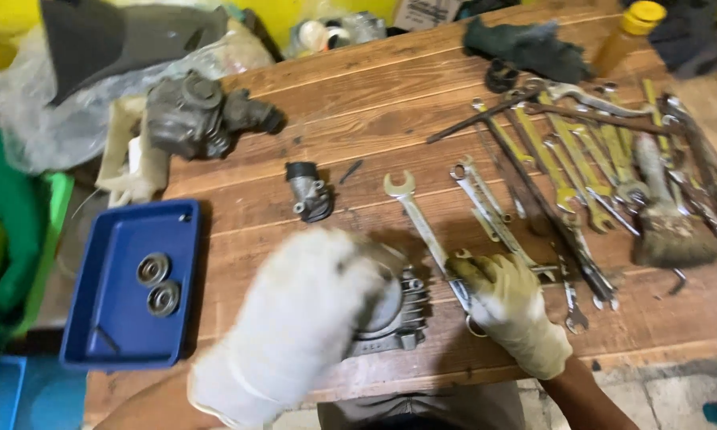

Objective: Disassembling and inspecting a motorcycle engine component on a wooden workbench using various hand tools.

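Pressing down with the left hand [295, 318], gloved in white and blurred, on a grey finned engine part [398, 314] near the front edge of the tabletop [374, 103]; palm spread over the top of it, whether the fingers curl round the rim cannot be told. Right hand [508, 306], in a stained yellowish glove, lying on the lower end of a long combination wrench [422, 231], fingers bent over the shank, looks like a light grasp, not fully visible. Wrench's open jaw end pointing away, up the tabletop.

Risks, as judgement only:
- Engine part close to the front edge; a sideways shove from the wrench could slide it off, since only a flat palm seems to hold it.
- Gloves look loose and grimy; slip on the wrench shank likely under load, knuckles then into the fins.
- Second wrench [486, 207] just beside the held one, plus the pile of spanners [581, 159] to the right; pulling the wrench out could drag or scatter neighbours, small ones near the edge could drop.
- Small grey intake fitting [309, 191] loose just beyond the left hand; a sweep of that arm could knock it.
- Blue tray [112, 334] with two round ring-shaped parts [158, 283] overhanging the left side of the tabletop; an elbow bump could tip it.
- Paintbrush [665, 215] and bottle with yellow cap [629, 32] well apart, no concern.
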